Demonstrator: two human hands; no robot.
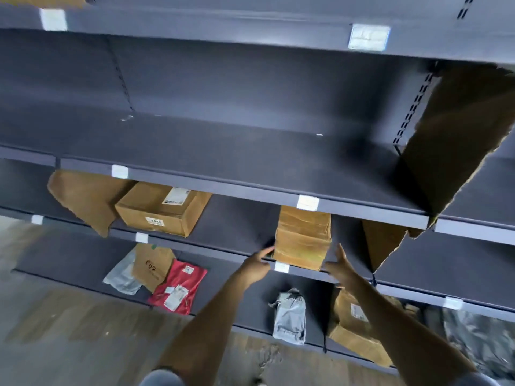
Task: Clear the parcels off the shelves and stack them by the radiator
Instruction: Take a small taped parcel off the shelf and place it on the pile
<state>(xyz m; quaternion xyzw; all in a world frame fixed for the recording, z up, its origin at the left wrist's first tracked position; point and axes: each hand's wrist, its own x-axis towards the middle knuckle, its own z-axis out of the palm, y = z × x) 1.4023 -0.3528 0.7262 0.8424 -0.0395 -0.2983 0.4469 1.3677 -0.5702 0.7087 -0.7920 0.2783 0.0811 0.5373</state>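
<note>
Grey metal shelving (250,188), several tiers, white labels on the front edges.

Middle tier: we find a narrow brown cardboard parcel (302,238) standing upright at the front edge. Our left hand (255,267) reaches to its left side, fingertips at or touching the lower left corner, fingers extended. Our right hand (341,270) is just beside its lower right corner, fingers spread and straight, gripping nothing; we cannot tell whether it touches the card.

Same tier, further left: a brown carton (161,208) with printed labels, lying flat, and a brown paper mailer (86,199) leaning beside it, overhanging the edge. To the right, a torn cardboard divider (457,135) rises through two tiers.

Lower tier: a grey poly bag (124,274), a brown envelope (153,264) with handwriting, and a red mailer (178,288), overlapping. Further right, a second grey poly bag (289,316) and a brown box (354,330) partly hidden behind our right forearm.

Below: wood-look floor (69,316).
</note>
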